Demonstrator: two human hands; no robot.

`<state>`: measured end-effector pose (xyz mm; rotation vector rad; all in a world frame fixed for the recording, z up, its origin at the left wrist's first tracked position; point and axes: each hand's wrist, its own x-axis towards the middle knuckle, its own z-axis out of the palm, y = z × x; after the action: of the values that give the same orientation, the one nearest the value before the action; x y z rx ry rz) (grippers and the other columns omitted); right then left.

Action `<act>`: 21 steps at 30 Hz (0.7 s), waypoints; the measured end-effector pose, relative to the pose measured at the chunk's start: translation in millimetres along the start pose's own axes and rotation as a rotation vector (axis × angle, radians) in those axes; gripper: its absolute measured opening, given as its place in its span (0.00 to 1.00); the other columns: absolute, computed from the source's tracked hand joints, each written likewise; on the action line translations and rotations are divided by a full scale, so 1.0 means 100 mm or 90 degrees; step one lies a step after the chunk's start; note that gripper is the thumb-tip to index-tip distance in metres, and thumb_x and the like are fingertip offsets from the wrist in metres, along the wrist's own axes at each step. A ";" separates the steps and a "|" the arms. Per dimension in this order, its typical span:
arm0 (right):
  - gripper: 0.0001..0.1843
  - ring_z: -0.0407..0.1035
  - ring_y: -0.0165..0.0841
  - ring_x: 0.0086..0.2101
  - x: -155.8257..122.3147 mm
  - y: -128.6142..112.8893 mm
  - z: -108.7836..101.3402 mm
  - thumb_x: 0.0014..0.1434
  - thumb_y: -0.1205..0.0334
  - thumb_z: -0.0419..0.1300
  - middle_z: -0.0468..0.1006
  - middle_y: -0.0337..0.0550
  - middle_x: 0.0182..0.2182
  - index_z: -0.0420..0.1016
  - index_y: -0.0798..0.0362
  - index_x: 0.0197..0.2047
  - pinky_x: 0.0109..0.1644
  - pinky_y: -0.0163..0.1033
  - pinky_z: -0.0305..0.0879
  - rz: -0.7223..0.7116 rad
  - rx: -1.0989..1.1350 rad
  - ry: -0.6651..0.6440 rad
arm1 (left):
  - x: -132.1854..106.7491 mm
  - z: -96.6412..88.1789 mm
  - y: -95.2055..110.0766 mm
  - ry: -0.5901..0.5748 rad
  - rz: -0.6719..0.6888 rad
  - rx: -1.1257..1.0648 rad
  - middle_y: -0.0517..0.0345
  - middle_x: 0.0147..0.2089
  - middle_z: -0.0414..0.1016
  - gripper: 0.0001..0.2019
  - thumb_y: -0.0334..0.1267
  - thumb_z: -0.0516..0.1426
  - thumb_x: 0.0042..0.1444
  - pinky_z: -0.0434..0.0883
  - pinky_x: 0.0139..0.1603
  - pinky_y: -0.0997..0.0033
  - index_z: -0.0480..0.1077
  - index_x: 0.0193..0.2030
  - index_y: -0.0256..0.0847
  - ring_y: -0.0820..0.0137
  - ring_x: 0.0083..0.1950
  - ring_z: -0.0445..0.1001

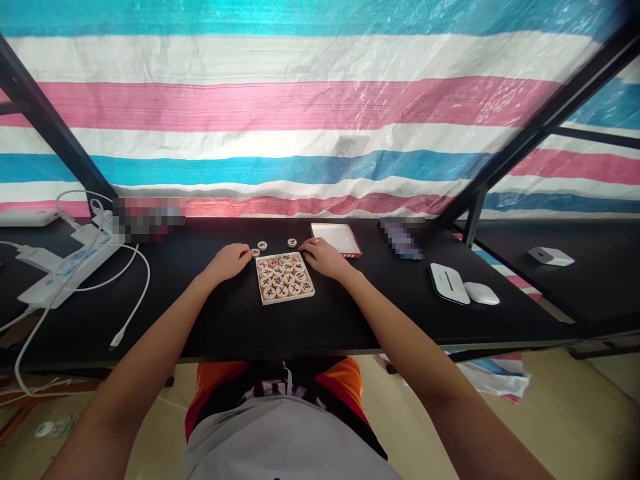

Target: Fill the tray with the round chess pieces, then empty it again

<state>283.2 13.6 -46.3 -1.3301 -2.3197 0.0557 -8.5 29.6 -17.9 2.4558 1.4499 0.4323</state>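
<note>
A shallow white box (287, 301) on the black table holds rows of round Chinese chess pieces (289, 279), marked in black or red characters. At its upper left corner, my left hand (233, 261) has its fingers closed at the edge of a Chinese chess piece (255, 253). Two more loose pieces lie behind the box: one piece (263, 246) near the left fingertips, the other piece (292, 243) left of the right fingertips. My right hand (324, 257) rests by the upper right corner, fingers curled down; whatever is under them is hidden.
Behind my right hand lies an open box lid (337, 238), white inside. A blurred phone-like object (401, 239), a white case (449, 283) and a white mouse (481, 293) are to the right. On the left, a power strip (75, 267) trails white cables. Striped sheeting (300, 107) hangs behind.
</note>
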 end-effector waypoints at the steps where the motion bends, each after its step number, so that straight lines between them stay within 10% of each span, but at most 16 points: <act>1: 0.15 0.67 0.41 0.48 0.00 0.00 0.00 0.60 0.71 0.53 0.75 0.51 0.45 0.76 0.56 0.47 0.55 0.46 0.65 0.002 0.000 -0.001 | 0.01 0.01 0.00 -0.005 0.017 0.001 0.52 0.38 0.75 0.20 0.46 0.42 0.63 0.66 0.42 0.64 0.73 0.36 0.41 0.62 0.41 0.71; 7: 0.15 0.67 0.40 0.47 0.00 -0.02 -0.01 0.60 0.71 0.53 0.75 0.51 0.45 0.76 0.56 0.47 0.54 0.46 0.65 0.005 -0.007 -0.007 | 0.03 0.07 -0.04 -0.026 0.063 -0.007 0.52 0.55 0.72 0.25 0.49 0.39 0.65 0.60 0.59 0.60 0.71 0.54 0.41 0.62 0.55 0.67; 21: 0.19 0.66 0.42 0.48 0.01 0.03 0.05 0.59 0.74 0.51 0.74 0.53 0.47 0.76 0.55 0.49 0.54 0.50 0.64 -0.019 -0.064 0.007 | -0.02 -0.01 0.06 -0.035 0.076 -0.049 0.51 0.50 0.75 0.23 0.52 0.44 0.63 0.65 0.55 0.61 0.74 0.48 0.42 0.60 0.52 0.69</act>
<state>283.2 16.5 -51.1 -1.3388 -2.3601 -0.0780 -5.1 25.3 -15.4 2.4810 1.2457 0.4331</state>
